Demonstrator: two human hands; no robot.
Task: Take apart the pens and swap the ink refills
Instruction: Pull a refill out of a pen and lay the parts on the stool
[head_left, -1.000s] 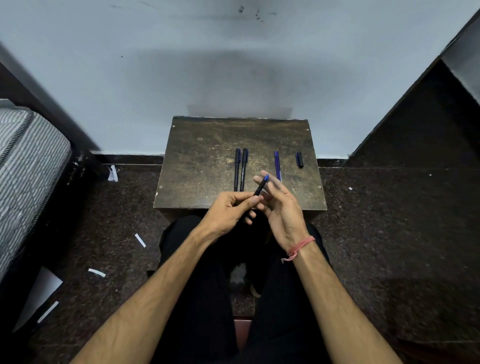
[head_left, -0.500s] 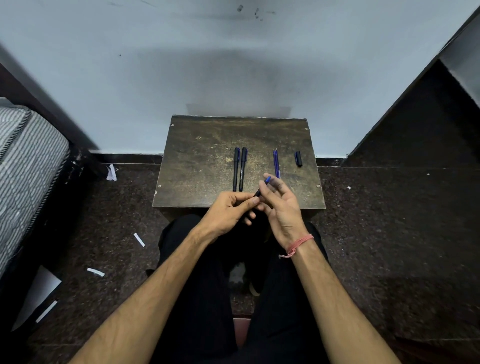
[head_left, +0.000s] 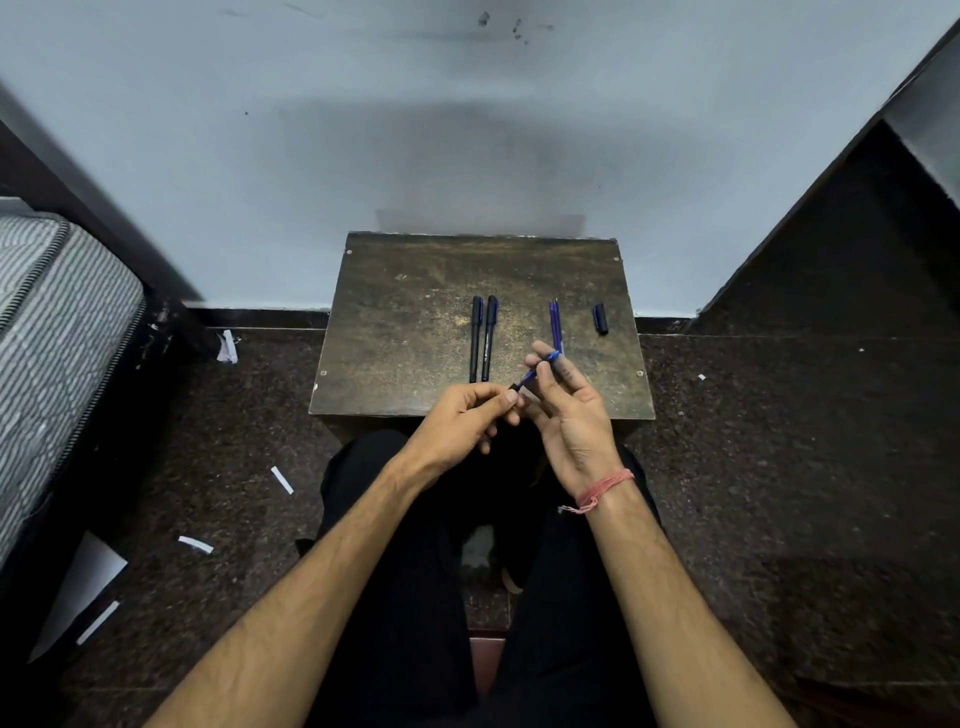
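Over the near edge of a small dark wooden table (head_left: 405, 332), my left hand (head_left: 457, 426) pinches the black barrel end of a pen. My right hand (head_left: 566, 410) holds a thin blue piece (head_left: 537, 369) that sticks out of that barrel, its fingers partly spread. Two black pens (head_left: 483, 338) lie side by side on the table's middle. A blue refill (head_left: 556, 322) lies to their right, and a short dark cap (head_left: 601, 318) lies further right.
The table stands against a pale wall. A striped mattress (head_left: 57, 332) is at the left. White paper scraps (head_left: 195, 544) lie on the dark speckled floor. A dark panel rises at the right. My black-trousered legs are below the hands.
My right hand has drawn the blue piece further out of the black barrel, up and to the right. The left hand stays where it was.
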